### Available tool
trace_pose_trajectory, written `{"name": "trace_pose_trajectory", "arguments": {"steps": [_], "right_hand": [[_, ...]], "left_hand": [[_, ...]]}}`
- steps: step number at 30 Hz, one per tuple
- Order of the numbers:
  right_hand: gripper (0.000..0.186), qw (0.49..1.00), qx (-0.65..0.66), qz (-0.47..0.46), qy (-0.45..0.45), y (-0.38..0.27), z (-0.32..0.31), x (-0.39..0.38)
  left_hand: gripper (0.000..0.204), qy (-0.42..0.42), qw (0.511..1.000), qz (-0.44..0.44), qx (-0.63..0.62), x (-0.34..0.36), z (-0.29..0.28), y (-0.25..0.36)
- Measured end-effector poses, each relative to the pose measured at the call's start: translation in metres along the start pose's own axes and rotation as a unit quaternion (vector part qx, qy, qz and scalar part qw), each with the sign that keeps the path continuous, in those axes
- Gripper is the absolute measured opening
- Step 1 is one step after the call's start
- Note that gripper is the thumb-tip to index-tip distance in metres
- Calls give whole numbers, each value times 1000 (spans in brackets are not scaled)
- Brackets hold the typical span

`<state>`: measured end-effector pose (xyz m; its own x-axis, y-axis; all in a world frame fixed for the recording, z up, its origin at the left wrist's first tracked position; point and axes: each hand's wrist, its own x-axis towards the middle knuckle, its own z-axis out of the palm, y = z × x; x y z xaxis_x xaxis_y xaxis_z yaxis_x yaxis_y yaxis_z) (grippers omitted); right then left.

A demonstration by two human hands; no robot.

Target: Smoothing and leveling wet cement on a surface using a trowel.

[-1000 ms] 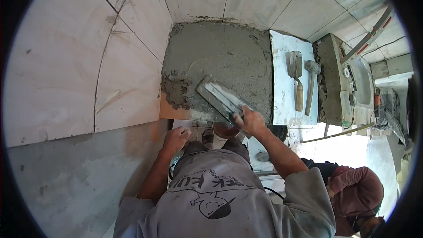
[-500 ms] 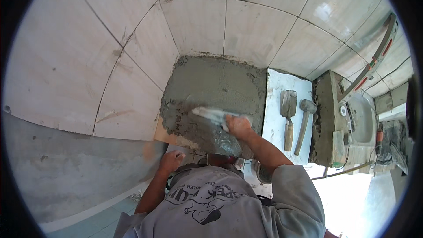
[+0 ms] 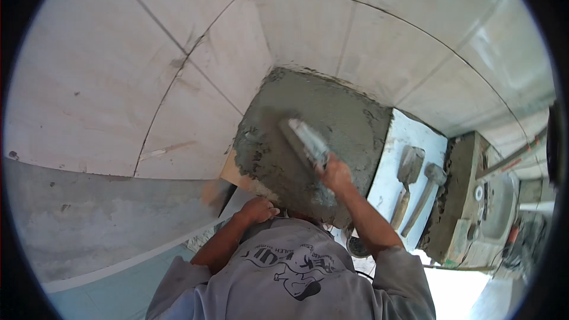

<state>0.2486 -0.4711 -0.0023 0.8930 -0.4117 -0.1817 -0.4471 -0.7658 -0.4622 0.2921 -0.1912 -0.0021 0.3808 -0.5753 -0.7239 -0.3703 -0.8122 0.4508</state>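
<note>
The long finishing trowel (image 3: 305,139) lies at a slant over the grey mortar (image 3: 332,98) that covers most of the worktop (image 3: 236,172), its far end pointing toward the tiled corner. The right hand (image 3: 335,175) grasps it near its closer end; the left hand (image 3: 258,208) is loosely curled by the front edge, with nothing visible in it, and whether it touches that edge I cannot tell. The trowel looks light and stiff, with a thin, flat blade that should not bend much, though wet mortar probably drags at its underside and makes a smeared grip slippery. Its handle seems the sound place to hold, fingers clear of the blade's edges. The mortar itself looks soft and pasty, easily marked by a tilted edge. Beside it, a pointing trowel (image 3: 410,167) and a mallet (image 3: 435,173) rest on a white panel (image 3: 384,184).
</note>
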Motion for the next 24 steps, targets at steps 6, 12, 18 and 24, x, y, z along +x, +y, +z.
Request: {"name": "trace_pose_trajectory", "arguments": {"steps": [6,12,18,24], "right_hand": [[44,968,-27,-140,-206,-55,34,-23],[28,970,-41,-162,-174,-59,65,20],[25,985,-126,-109,-43,-32,40,80],[33,991,-96,92,33,21,-14,91]], "left_hand": [[39,-40,997,60,14,30,-10,-69],[42,-35,996,-43,-70,18,-31,-71],[39,-19,999,25,-10,35,-33,-74],[43,-34,999,25,-17,38,-37,-72]]}}
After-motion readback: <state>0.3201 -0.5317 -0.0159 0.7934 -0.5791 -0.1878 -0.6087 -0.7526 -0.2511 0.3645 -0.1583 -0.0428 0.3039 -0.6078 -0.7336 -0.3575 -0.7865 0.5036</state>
